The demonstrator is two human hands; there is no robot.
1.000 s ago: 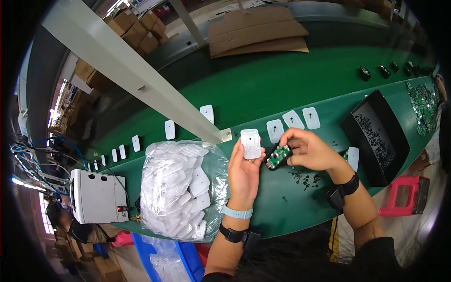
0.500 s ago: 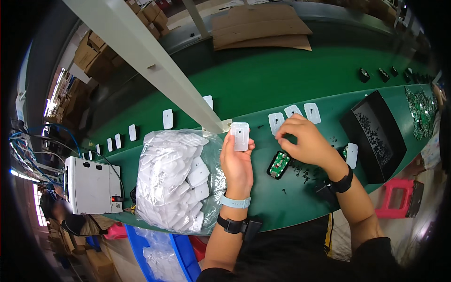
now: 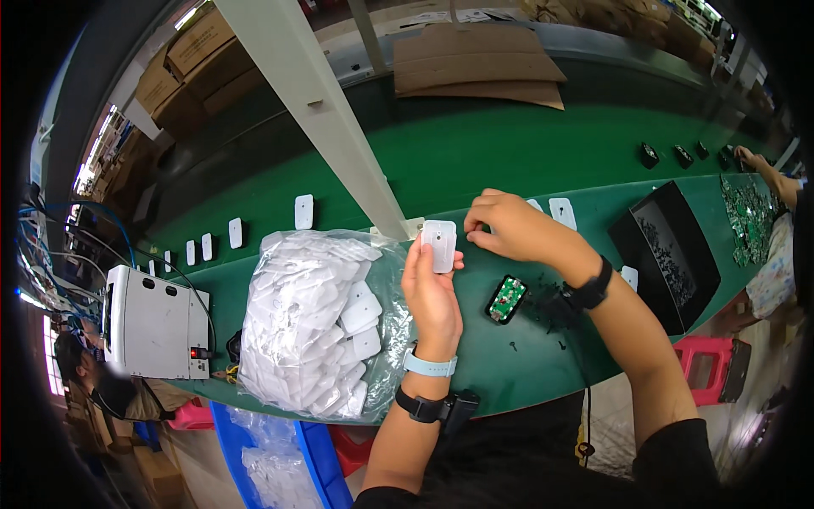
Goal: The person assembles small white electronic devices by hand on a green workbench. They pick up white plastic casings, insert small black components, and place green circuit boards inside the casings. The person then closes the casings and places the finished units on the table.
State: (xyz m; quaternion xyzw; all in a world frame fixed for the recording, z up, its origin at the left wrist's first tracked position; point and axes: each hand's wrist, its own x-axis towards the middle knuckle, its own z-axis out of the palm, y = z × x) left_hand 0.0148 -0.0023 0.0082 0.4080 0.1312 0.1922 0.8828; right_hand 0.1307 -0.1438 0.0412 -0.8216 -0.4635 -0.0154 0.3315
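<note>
A white plastic cover (image 3: 440,247) with a small dark spot at its middle rests in my left hand (image 3: 432,293), the thumb lying over its lower left edge. My right hand (image 3: 519,227) is just to the right of the cover, thumb and fingertips pinched together over the green tabletop. Whatever sits in that pinch is too small or hidden to make out. Below the right hand, a black housing with a green circuit board (image 3: 507,299) lies face up. Small black parts (image 3: 547,318) are scattered beside it. Another white cover (image 3: 562,213) lies beyond my right forearm, which hides others partly.
A clear bag of white covers (image 3: 309,327) fills the table on my left, beside a white machine (image 3: 157,327). A pale post (image 3: 326,127) rises ahead. On the right stand a black box of small parts (image 3: 670,254) and a pile of circuit boards (image 3: 750,220), near a co-worker's hand (image 3: 750,159).
My right hand has moved left, closer to the cover in my left hand. The left thumb has come over the cover. A co-worker's hand now shows at the far right.
</note>
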